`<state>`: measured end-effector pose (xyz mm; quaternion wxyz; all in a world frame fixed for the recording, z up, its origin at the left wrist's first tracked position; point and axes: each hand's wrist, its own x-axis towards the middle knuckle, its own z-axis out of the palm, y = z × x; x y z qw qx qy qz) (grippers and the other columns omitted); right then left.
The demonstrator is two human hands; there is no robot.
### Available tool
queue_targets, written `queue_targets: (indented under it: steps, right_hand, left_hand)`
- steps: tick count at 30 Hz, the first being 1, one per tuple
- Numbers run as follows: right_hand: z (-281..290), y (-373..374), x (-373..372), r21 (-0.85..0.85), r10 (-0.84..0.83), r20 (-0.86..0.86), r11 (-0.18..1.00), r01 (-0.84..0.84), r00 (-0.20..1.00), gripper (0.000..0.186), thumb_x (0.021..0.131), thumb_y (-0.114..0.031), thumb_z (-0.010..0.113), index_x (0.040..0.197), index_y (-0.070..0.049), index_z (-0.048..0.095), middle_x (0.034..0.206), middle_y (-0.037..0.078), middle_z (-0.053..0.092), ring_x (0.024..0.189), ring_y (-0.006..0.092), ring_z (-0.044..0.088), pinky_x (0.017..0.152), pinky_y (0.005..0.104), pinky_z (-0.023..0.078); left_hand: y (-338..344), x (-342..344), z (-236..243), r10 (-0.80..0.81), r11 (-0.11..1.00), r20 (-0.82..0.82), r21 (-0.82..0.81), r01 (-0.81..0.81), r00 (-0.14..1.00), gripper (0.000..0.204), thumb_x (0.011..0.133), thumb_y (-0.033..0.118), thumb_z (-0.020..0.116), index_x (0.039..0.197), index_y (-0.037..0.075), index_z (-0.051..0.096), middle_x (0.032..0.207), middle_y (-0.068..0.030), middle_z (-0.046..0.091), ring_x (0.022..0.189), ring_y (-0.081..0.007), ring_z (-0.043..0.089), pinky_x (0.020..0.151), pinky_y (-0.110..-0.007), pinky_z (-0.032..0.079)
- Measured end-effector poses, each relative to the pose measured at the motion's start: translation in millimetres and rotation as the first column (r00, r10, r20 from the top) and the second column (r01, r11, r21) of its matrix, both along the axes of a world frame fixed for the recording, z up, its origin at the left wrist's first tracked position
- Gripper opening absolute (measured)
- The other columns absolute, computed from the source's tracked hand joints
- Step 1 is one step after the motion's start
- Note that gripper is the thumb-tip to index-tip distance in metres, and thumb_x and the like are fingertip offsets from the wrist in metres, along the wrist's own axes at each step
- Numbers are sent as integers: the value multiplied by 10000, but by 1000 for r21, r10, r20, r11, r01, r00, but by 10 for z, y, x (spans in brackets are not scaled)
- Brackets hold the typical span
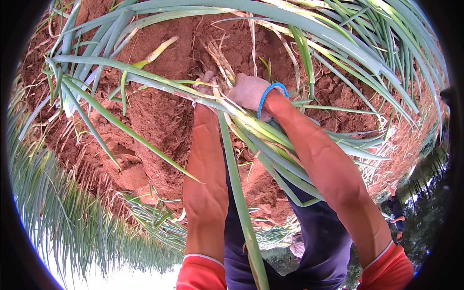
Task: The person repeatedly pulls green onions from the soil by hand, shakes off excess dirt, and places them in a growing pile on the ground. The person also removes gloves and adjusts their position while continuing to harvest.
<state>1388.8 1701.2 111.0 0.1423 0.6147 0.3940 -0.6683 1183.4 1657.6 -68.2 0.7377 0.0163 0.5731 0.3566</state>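
Note:
A bunch of green onions (263, 133) with long leaves and pale yellowish lower stems slants between my forearms. My right hand (247, 92), in a dirty light glove with a blue cuff edge, is closed round its lower stems; its fingertips are mostly hidden. Close by on the left, my left hand (207, 79), in a soil-stained glove, curls at the same stems. Leaves lie across its wrist and hide part of it. Dry, brownish stalks (221, 60) stick out just beyond both hands. One long leaf (237, 193) hangs down between my arms.
Loose reddish-brown soil (150, 116) surrounds the hands. Cut or pulled green onions (386, 58) lie heaped at the far right, and more leaves (72, 82) arch over the left. Standing green onion rows (63, 193) fill the lower left. Another person (397, 212) is at the right edge.

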Motion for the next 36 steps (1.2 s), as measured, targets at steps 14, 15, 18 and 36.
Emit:
queue_targets:
  steps: [14,15,18,36]
  right_hand:
    - [1951,-826,171,-8,-77,57,997,77,995,714,811,-560,641,1070,100,728,1061,371,705,1026,467,720,910,505,560]
    - [2116,-814,230,6,-65,44,998,64,997,726,805,-562,647,1086,103,723,1061,368,706,1018,469,721,906,512,562]
    - [2772,-964,740,-1,-119,8,993,119,993,680,844,-543,619,1077,90,702,1016,342,718,991,447,729,875,511,564]
    - [7553,-5049,3643,262,-495,535,868,422,684,609,896,-409,701,1296,37,592,1163,313,694,1084,428,695,914,491,532]
  left_hand:
    - [-548,460,2781,150,921,381,-389,11,912,455,1026,327,646,1393,62,600,1225,-136,716,1068,-280,703,948,-438,606]
    - [-526,476,2916,50,951,279,-306,39,959,496,1023,341,619,1427,57,575,1287,-139,686,1116,-292,682,976,-452,595]
    - [-604,910,3512,-78,929,175,-344,135,982,547,1009,398,629,1436,63,570,1332,-136,669,1169,-292,665,1010,-473,575]
    - [-2713,4138,7953,-847,-72,503,210,975,-170,680,940,530,730,1424,71,596,1318,-90,624,1160,-168,558,989,-367,439]
